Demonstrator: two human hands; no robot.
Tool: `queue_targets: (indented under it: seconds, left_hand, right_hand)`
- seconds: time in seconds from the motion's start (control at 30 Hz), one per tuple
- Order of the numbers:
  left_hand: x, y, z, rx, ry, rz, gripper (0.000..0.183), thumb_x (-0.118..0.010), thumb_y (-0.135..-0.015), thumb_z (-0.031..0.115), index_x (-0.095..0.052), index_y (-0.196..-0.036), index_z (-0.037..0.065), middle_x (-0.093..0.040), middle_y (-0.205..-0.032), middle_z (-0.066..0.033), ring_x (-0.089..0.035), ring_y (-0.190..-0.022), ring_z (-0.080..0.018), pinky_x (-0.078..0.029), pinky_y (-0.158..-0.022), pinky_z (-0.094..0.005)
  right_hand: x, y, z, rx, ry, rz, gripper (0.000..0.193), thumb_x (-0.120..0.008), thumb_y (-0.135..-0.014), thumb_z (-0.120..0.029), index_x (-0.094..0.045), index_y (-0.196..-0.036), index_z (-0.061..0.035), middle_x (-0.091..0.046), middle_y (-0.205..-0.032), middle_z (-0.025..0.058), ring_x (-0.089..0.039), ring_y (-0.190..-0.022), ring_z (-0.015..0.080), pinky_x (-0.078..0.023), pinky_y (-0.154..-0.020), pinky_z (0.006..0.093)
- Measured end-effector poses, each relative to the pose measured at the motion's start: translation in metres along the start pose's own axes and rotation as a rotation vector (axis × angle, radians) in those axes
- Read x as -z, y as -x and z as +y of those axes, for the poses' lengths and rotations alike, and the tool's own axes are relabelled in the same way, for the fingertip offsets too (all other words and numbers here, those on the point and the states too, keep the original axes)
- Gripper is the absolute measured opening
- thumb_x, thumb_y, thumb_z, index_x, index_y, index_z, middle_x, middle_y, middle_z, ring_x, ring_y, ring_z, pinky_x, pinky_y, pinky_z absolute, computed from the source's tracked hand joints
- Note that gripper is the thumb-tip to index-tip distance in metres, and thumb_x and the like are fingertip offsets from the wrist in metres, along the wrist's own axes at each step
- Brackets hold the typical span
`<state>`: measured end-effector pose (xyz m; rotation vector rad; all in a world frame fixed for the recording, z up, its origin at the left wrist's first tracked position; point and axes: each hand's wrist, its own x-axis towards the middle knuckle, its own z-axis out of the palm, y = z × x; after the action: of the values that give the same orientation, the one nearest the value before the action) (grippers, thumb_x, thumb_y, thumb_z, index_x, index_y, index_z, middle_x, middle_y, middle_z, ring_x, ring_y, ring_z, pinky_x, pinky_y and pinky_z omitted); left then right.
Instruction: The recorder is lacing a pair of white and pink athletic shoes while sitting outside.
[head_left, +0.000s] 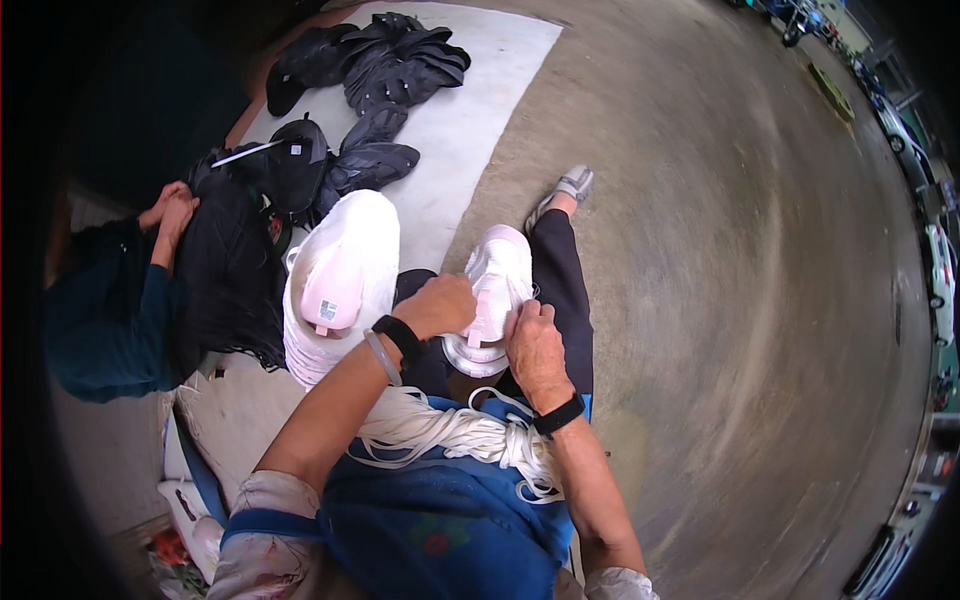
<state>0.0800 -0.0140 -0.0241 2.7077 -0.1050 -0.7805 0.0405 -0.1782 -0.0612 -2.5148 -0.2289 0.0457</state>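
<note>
On my lap lies a white and pink shoe upper, its toe pointing away from me. My left hand is closed at the upper's left edge; whatever its fingertips pinch is hidden. At the opposite edge, my right hand has its thumb and curled fingers closed on the upper beside the pale pink tongue. A thick bundle of white shoelaces spreads over my blue apron, just below both wrists. Left of my left hand rests a stack of nested white and pink shoe uppers.
At the left sits another person in dark clothes, with hands together. Black shoe uppers lie in piles on a white sheet on the ground. Concrete floor stretches to the right, with parked vehicles along the far edge.
</note>
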Motion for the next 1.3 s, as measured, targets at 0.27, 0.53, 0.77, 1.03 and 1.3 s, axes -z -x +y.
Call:
queue_targets:
  seconds: [0.27, 0.53, 0.77, 1.03, 1.3]
  left_hand:
    - [-0.031, 0.018, 0.001, -0.092, 0.07, 0.259, 0.026, -0.052, -0.081, 0.009, -0.046, -0.101, -0.006, -0.057, -0.096, -0.0292, -0.059, -0.086, -0.046, -0.049, -0.079, -0.0512]
    - [-0.045, 0.034, 0.01, -0.116, -0.053, 0.416, 0.018, -0.056, -0.081, 0.005, -0.047, -0.094, -0.004, -0.056, -0.092, -0.0235, -0.064, -0.077, -0.0359, -0.055, -0.065, -0.0397]
    - [-0.034, 0.036, 0.011, -0.038, 0.059, 0.363, 0.026, -0.058, -0.086, 0.019, -0.05, -0.094, -0.004, -0.06, -0.091, -0.0263, -0.063, -0.083, -0.041, -0.053, -0.072, -0.0453]
    - [-0.017, 0.023, -0.012, 0.086, 0.226, 0.167, 0.055, -0.071, -0.074, 0.048, -0.054, -0.094, -0.001, -0.063, -0.088, -0.0176, -0.063, -0.086, -0.0329, -0.048, -0.074, -0.0413]
    - [-0.041, 0.048, -0.001, -0.063, 0.201, 0.324, 0.049, -0.074, -0.074, 0.036, -0.049, -0.093, -0.002, -0.057, -0.09, -0.0219, -0.059, -0.083, -0.0405, -0.047, -0.071, -0.0466]
  right_hand:
    - [0.009, 0.009, 0.012, -0.036, -0.207, -0.046, 0.023, -0.053, -0.092, -0.015, -0.047, -0.093, 0.0066, -0.055, -0.087, 0.0312, -0.06, -0.072, 0.0481, -0.051, -0.064, 0.0515]
    - [0.008, 0.014, 0.01, -0.028, -0.27, -0.11, 0.029, -0.059, -0.088, -0.015, -0.043, -0.095, 0.0081, -0.055, -0.086, 0.0324, -0.059, -0.075, 0.05, -0.051, -0.067, 0.0506]
    - [0.001, 0.016, 0.005, -0.036, -0.175, -0.104, 0.027, -0.059, -0.085, -0.013, -0.042, -0.092, 0.0076, -0.057, -0.083, 0.033, -0.061, -0.072, 0.0471, -0.053, -0.064, 0.05]
    - [0.013, 0.008, 0.001, 0.07, -0.137, -0.075, 0.022, -0.057, -0.083, -0.005, -0.042, -0.094, 0.0073, -0.056, -0.083, 0.0294, -0.063, -0.068, 0.0444, -0.054, -0.058, 0.0478]
    - [0.014, 0.043, -0.006, 0.041, -0.209, -0.124, 0.021, -0.056, -0.083, -0.003, -0.04, -0.094, 0.0061, -0.054, -0.084, 0.0303, -0.059, -0.07, 0.0479, -0.05, -0.06, 0.0516]
